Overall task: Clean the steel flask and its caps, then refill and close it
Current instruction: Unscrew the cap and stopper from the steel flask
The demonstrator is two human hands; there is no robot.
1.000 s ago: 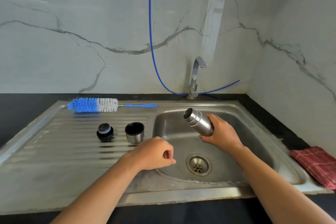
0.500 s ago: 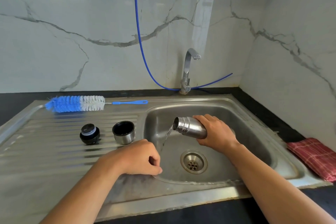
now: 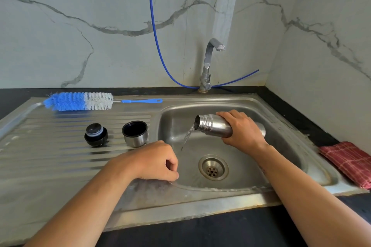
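My right hand (image 3: 242, 130) grips the steel flask (image 3: 214, 125), held almost level over the sink basin (image 3: 251, 170) with its open mouth pointing left. A thin stream of water (image 3: 187, 138) runs out of the mouth into the basin. My left hand (image 3: 156, 161) rests as a loose fist on the basin's left rim and holds nothing. On the ribbed drainboard (image 3: 50, 158) to the left stand the black inner cap (image 3: 96, 134) and the steel cup cap (image 3: 135, 133), open side up.
A blue and white bottle brush (image 3: 80, 101) lies along the back of the drainboard. The tap (image 3: 209, 62) stands behind the basin with a blue hose (image 3: 154, 32) looping past it. A red checked cloth (image 3: 349, 161) lies on the right of the sink. The drain (image 3: 213, 167) sits mid-basin.
My right hand has tipped the flask from slanted upward to nearly level, and water now pours from its mouth. The left hand has stayed on the rim.
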